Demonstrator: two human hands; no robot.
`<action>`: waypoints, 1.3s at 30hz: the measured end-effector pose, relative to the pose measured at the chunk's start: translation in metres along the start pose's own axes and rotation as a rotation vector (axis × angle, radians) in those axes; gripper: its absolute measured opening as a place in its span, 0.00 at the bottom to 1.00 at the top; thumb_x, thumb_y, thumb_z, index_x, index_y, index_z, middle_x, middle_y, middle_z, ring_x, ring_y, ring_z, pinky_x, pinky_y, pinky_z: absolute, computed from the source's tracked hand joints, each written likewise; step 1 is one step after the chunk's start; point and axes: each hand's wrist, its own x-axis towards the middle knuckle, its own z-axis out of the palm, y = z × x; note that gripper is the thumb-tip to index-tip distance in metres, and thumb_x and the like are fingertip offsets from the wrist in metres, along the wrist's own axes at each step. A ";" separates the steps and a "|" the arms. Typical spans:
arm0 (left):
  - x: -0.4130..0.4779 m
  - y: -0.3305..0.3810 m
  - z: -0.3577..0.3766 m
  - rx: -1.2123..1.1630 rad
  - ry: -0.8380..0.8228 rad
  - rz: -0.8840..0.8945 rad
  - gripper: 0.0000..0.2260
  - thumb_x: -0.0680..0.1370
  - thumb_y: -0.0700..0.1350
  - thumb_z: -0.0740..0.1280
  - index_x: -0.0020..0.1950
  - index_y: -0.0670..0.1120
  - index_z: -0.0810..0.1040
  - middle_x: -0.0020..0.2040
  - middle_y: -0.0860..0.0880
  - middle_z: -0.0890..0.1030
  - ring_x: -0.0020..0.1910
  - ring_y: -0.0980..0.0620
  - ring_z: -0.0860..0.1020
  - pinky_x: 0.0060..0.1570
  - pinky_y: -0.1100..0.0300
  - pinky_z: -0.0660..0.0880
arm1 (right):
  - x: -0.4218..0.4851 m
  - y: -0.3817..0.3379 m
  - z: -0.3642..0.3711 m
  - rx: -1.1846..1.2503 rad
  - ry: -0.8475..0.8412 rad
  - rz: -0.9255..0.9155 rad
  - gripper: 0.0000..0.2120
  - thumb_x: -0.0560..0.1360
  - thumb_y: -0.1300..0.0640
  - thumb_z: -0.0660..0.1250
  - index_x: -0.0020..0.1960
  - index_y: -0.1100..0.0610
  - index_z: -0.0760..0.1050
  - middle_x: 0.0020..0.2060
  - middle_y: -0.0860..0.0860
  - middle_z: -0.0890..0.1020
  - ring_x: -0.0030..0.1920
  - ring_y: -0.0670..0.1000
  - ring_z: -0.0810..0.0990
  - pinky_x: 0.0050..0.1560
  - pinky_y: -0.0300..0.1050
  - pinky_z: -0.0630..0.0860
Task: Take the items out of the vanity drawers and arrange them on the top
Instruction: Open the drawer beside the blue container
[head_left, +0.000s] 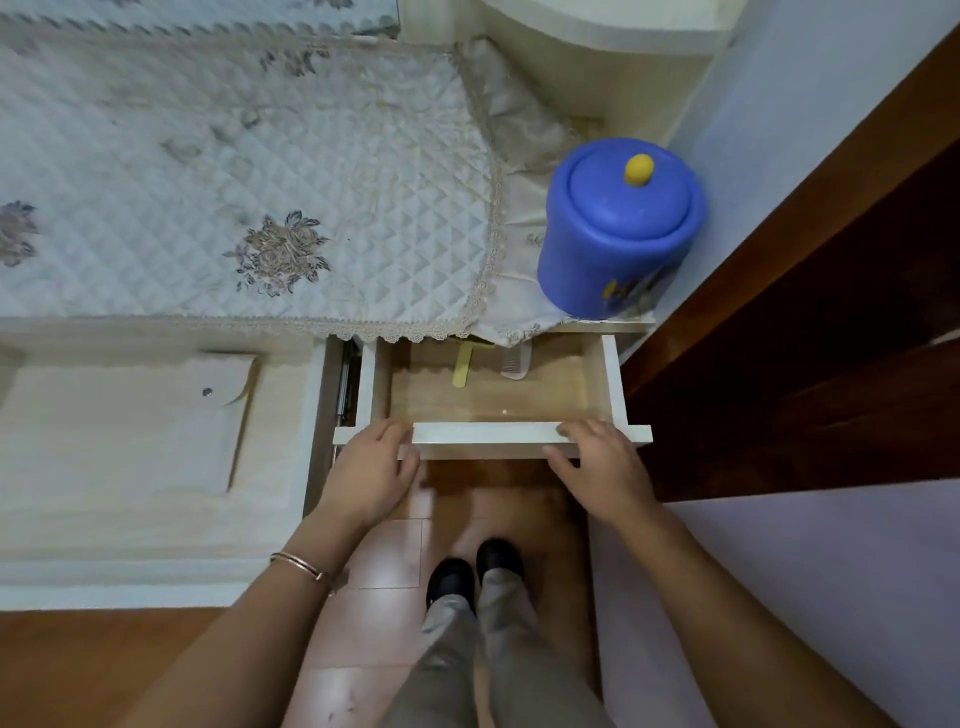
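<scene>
- Left hand (371, 470) and right hand (602, 467) clamped on drawer front (488, 432), fingers curled over its edge.
- Beyond, far end of drawer: yellow stick (462, 365) and pale comb (517, 362), long axes front-to-back, half under cloth (260, 182).
- Right hand nearer, probably.

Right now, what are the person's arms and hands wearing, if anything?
Both forearms are bare, with no sleeves showing. The left hand and right hand wear no gloves or visible rings. The only item is a thin, rose-gold bangle on the left wrist.
</scene>
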 end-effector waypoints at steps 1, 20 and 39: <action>-0.004 0.002 0.001 -0.020 0.001 -0.026 0.15 0.77 0.45 0.60 0.61 0.40 0.74 0.60 0.42 0.77 0.59 0.43 0.74 0.57 0.55 0.70 | -0.004 0.000 0.001 -0.002 -0.004 0.005 0.20 0.76 0.48 0.60 0.64 0.57 0.71 0.62 0.54 0.76 0.64 0.55 0.70 0.66 0.46 0.62; -0.069 -0.003 0.017 -0.017 -0.062 -0.036 0.12 0.78 0.45 0.58 0.46 0.40 0.77 0.47 0.43 0.81 0.49 0.44 0.75 0.39 0.60 0.64 | -0.072 0.005 0.022 0.081 -0.120 0.138 0.15 0.76 0.51 0.60 0.55 0.59 0.77 0.54 0.53 0.78 0.59 0.52 0.71 0.57 0.45 0.70; 0.018 0.019 0.035 -0.178 -0.198 -0.203 0.10 0.77 0.45 0.60 0.50 0.40 0.76 0.51 0.41 0.80 0.49 0.43 0.77 0.47 0.57 0.72 | 0.003 -0.022 0.016 0.175 -0.195 0.272 0.06 0.74 0.52 0.63 0.40 0.52 0.75 0.44 0.52 0.81 0.46 0.54 0.78 0.42 0.44 0.72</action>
